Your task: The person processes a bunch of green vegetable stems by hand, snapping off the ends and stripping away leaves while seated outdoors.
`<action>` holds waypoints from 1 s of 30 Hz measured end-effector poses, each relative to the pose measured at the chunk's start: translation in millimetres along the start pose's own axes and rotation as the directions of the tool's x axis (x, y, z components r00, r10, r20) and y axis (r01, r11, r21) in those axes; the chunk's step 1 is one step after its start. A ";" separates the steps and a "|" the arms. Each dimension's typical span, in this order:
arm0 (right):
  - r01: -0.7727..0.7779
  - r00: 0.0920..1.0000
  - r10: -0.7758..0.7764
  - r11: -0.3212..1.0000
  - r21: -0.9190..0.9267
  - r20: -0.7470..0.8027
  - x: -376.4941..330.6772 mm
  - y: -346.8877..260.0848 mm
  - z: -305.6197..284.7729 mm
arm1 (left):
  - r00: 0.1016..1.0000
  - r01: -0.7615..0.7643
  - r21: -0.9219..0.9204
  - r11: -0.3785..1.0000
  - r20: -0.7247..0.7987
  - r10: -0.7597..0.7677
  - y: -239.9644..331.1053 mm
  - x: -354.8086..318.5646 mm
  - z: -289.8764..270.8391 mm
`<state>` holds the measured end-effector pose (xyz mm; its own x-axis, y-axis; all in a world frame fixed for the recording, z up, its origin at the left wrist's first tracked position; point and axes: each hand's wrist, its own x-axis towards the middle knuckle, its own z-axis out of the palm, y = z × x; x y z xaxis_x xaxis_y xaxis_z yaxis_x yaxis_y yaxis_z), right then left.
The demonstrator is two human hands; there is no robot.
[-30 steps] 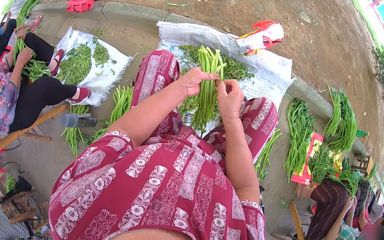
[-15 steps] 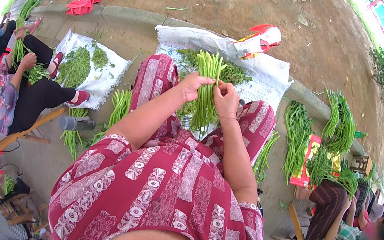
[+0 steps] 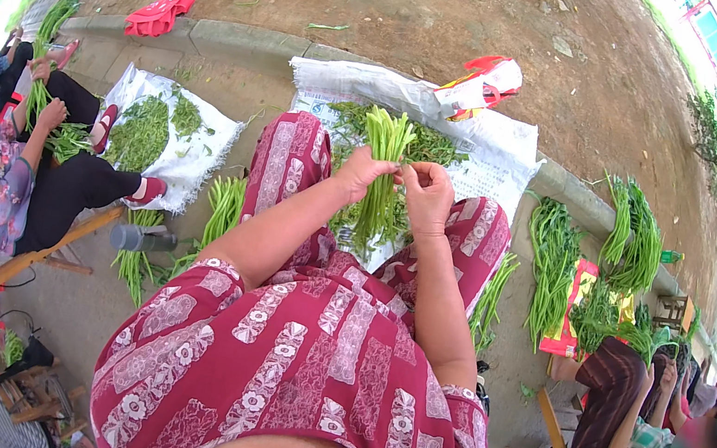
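A bunch of long green vegetable stems [image 3: 388, 140] stands upright between my knees, pale ends up. My left hand [image 3: 361, 173] is wrapped round its middle. Just to its right, my right hand [image 3: 429, 200] has thumb and forefinger pinched together beside my left thumb. Whatever those fingertips pinch is too small to make out. Beneath and beyond the bunch, trimmed leaves [image 3: 435, 146] lie heaped on a white woven sack [image 3: 503, 153].
More green bundles [image 3: 551, 259] lie to my right, others [image 3: 225, 205] by my left knee. A co-worker on the left sits by another leaf-strewn white sheet [image 3: 217, 122]; more people sit on the right. A concrete kerb [image 3: 247, 39] runs beyond, with a red bag [image 3: 160, 12] on it.
My right hand has drawn slightly right, off the bunch's edge, its fingertips now by my left thumb. The bunch stays in my left hand, its top a little lower.
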<state>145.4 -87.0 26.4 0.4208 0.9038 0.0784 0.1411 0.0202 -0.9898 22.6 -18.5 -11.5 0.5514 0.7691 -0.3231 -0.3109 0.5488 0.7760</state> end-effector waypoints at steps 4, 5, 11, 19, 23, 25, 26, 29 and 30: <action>-0.038 0.999 0.034 0.987 0.159 0.025 8.2 -2.1 -1.5 | 0.997 -0.073 0.158 0.985 0.041 0.067 -11.5 -4.9 10.0; -0.085 0.996 0.076 0.973 0.213 0.051 9.7 -0.4 -1.6 | 0.996 -0.084 0.210 0.974 0.057 0.074 -11.5 -6.8 13.9; -0.130 0.991 0.115 0.957 0.259 0.072 14.9 10.5 -7.5 | 0.985 0.024 0.099 0.995 0.167 -0.041 -6.4 -14.0 16.0; -0.196 0.976 0.140 0.902 0.385 0.169 15.8 2.7 -13.3 | 0.930 0.304 -0.280 0.911 0.294 -0.220 -1.6 -5.0 -3.5; -0.210 0.943 0.060 0.870 0.447 0.327 9.8 -4.4 -15.3 | 0.955 0.277 -0.387 0.880 0.208 -0.209 -2.9 3.6 -9.7; -0.178 0.941 0.016 0.873 0.454 0.337 6.5 -10.5 -14.2 | 0.978 0.208 -0.350 0.913 0.073 -0.194 -1.1 9.0 -21.6; -0.160 0.942 -0.004 0.874 0.458 0.337 5.5 -11.1 -15.1 | 0.982 0.180 -0.326 0.928 0.010 -0.188 3.1 8.6 -22.5; -0.138 0.966 -0.001 0.842 0.521 0.257 7.1 -9.2 -22.6 | 0.994 0.062 -0.424 0.904 -0.055 -0.094 14.5 8.6 -21.1; -0.126 0.976 0.003 0.825 0.551 0.219 7.6 -9.6 -24.2 | 0.995 -0.008 -0.466 0.885 -0.088 -0.037 18.3 8.3 -20.0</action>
<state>168.9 -90.7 39.3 0.2147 0.9755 0.0478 -0.4303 0.1384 -0.8920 6.0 4.5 -10.8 0.4920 0.7741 -0.3984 -0.6403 0.6318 0.4369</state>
